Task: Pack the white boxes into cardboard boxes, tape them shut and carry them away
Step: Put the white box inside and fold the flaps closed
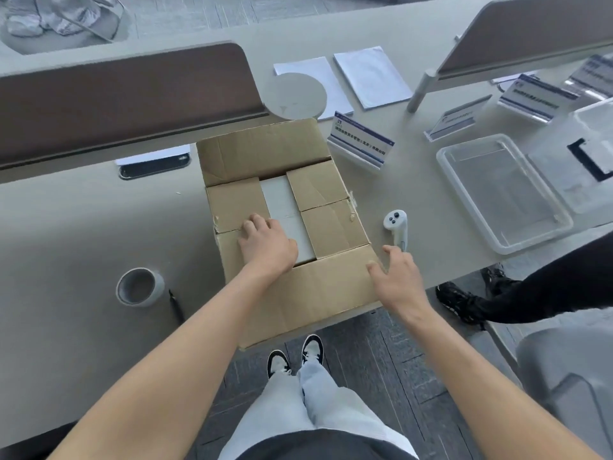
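A cardboard box (318, 290) stands at the table's near edge, its near flap hanging out over the edge. Both short side flaps are folded in, and white boxes (280, 202) show in the gap between them. The far flap (262, 151) stands open. My left hand (267, 244) presses flat on the left inner flap, fingers spread. My right hand (398, 277) hovers at the box's near right corner with its fingers spread and touching the near flap's edge.
A tape roll (140, 287) and a black pen (175, 305) lie left of the box. A white controller (397, 227) lies right of it, beside a clear plastic tray (501, 194). Name cards (360, 141), papers and desk dividers stand behind. Another person's leg (517, 293) stands at the right.
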`<action>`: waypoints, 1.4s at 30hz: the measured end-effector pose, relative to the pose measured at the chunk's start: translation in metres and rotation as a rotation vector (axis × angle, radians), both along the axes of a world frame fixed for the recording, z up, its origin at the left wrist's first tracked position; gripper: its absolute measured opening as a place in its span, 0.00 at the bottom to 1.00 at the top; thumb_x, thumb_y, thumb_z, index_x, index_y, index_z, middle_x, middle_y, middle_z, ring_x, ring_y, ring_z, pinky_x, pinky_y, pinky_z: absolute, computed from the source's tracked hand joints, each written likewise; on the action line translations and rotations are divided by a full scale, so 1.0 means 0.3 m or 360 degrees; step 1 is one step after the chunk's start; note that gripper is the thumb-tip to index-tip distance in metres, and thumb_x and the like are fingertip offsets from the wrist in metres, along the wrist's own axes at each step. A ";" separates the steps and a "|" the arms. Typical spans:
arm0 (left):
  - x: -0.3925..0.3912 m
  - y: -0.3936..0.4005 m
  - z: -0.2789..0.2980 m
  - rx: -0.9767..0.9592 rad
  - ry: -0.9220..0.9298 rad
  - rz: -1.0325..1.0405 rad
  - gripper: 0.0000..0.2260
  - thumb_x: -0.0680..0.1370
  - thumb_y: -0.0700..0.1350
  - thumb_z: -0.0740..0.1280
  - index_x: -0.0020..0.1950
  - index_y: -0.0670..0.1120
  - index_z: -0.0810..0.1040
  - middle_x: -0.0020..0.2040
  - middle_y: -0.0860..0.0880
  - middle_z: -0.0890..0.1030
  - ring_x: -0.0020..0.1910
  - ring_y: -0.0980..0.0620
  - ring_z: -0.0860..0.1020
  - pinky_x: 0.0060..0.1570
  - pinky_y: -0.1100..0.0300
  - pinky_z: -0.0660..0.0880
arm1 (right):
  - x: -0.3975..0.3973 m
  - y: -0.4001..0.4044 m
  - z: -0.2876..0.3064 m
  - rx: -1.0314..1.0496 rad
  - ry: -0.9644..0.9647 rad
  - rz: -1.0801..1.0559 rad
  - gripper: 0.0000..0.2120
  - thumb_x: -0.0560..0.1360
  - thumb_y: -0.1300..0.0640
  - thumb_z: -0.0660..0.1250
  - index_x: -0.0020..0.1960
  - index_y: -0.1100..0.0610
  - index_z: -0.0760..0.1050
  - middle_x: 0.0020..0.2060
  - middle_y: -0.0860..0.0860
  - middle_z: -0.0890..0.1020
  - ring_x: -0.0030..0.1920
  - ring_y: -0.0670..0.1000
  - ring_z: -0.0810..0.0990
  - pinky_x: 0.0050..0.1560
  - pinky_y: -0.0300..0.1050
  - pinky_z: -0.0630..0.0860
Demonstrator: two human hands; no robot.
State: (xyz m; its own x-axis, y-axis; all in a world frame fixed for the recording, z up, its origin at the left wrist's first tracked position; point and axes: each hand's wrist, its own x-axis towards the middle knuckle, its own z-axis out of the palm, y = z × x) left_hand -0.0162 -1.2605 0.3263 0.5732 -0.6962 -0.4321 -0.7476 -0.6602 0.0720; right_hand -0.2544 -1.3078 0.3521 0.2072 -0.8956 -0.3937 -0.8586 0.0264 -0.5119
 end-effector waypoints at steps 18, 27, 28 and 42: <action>0.157 0.045 0.305 -0.0318 0.0254 -0.0185 0.26 0.83 0.60 0.49 0.68 0.44 0.73 0.66 0.42 0.75 0.64 0.42 0.72 0.66 0.43 0.68 | 0.316 -0.073 0.167 -0.0475 -0.0160 0.0011 0.31 0.84 0.46 0.58 0.82 0.57 0.54 0.79 0.55 0.63 0.77 0.55 0.65 0.73 0.53 0.61; -0.006 0.016 0.153 -0.0112 0.0344 -0.0359 0.23 0.82 0.52 0.55 0.76 0.46 0.64 0.76 0.44 0.64 0.76 0.44 0.58 0.71 0.40 0.63 | 0.341 -0.142 0.022 -0.0312 -0.0007 0.0177 0.28 0.81 0.60 0.54 0.80 0.57 0.59 0.77 0.52 0.68 0.69 0.60 0.74 0.63 0.53 0.71; -0.022 0.002 0.136 -0.0049 0.0385 -0.0354 0.24 0.82 0.50 0.55 0.78 0.47 0.61 0.79 0.43 0.59 0.79 0.43 0.53 0.72 0.39 0.62 | 0.331 -0.152 0.010 -0.0342 0.0021 0.0200 0.28 0.80 0.61 0.53 0.80 0.56 0.60 0.76 0.52 0.70 0.67 0.61 0.76 0.61 0.53 0.72; -0.116 -0.166 0.158 0.0350 0.0604 -0.0050 0.26 0.81 0.49 0.56 0.78 0.44 0.60 0.81 0.38 0.45 0.78 0.30 0.40 0.73 0.39 0.59 | 0.411 -0.558 -0.033 -0.0089 -0.0480 0.0112 0.19 0.79 0.56 0.63 0.70 0.58 0.73 0.61 0.52 0.79 0.61 0.53 0.78 0.59 0.43 0.71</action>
